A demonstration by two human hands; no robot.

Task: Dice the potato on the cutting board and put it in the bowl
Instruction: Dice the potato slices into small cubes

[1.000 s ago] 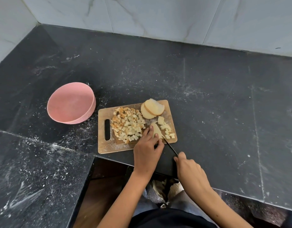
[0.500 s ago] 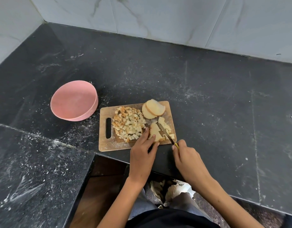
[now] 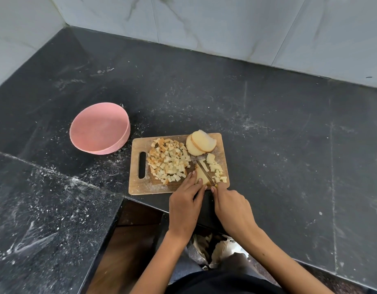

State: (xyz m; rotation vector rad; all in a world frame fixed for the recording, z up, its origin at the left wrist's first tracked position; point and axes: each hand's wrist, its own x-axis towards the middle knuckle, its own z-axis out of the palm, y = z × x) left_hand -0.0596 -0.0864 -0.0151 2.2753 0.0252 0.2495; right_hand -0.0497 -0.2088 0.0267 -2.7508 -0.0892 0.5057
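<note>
Left hand [image 3: 186,201] presses flat fingers on a potato slab [image 3: 201,177] at the cutting board [image 3: 141,187]'s five o'clock; right hand [image 3: 230,205] grips the knife [image 3: 205,172] (keep fingertips tucked back)

Bare black stone counter [image 3: 289,145] runs right of and behind the wooden cutting board [image 3: 138,187]; only the round pink bowl [image 3: 99,128] sits just beside its left.

Head view: I'm looking steeply down from above the worktop [image 3: 268,128], facing its back wall corner, hands close below.
</note>
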